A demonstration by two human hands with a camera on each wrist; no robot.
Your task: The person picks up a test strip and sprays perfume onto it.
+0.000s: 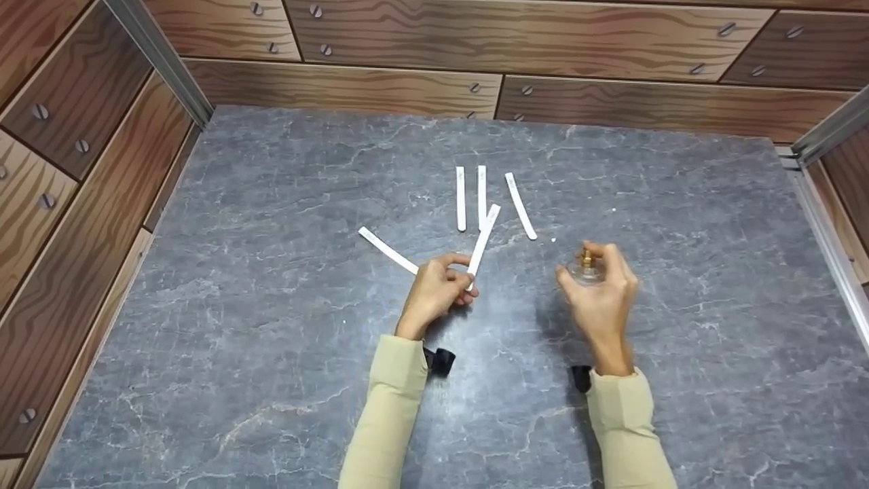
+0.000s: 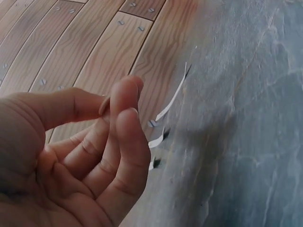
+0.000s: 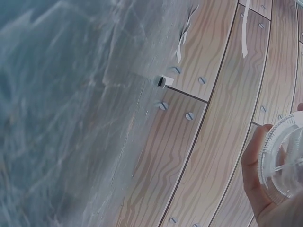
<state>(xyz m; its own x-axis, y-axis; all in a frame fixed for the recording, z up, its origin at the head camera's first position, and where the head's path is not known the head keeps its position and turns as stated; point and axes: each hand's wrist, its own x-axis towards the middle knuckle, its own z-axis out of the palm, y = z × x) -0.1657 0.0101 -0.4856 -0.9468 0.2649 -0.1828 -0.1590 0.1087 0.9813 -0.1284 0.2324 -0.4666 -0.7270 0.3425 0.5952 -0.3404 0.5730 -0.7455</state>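
Observation:
In the head view my left hand (image 1: pixel 436 288) pinches a white paper test strip (image 1: pixel 485 243) near its lower end, its far end pointing up and slightly right. My right hand (image 1: pixel 604 288) grips a small clear glass perfume bottle (image 1: pixel 584 274), with a finger at its gold spray nozzle (image 1: pixel 587 257). The bottle is to the right of the strip, apart from it. The right wrist view shows the bottle's ribbed round glass (image 3: pixel 273 177) between the fingers. Seen from the left wrist, the fingertips come together and hide most of the held strip.
Three white strips (image 1: pixel 461 198) lie on the grey marbled table (image 1: pixel 271 305) beyond the left hand. Another strip (image 1: pixel 385 248) lies slanted at that hand's left, partly covered by it. Wood-patterned panels (image 1: pixel 407 41) border the table at the back and sides.

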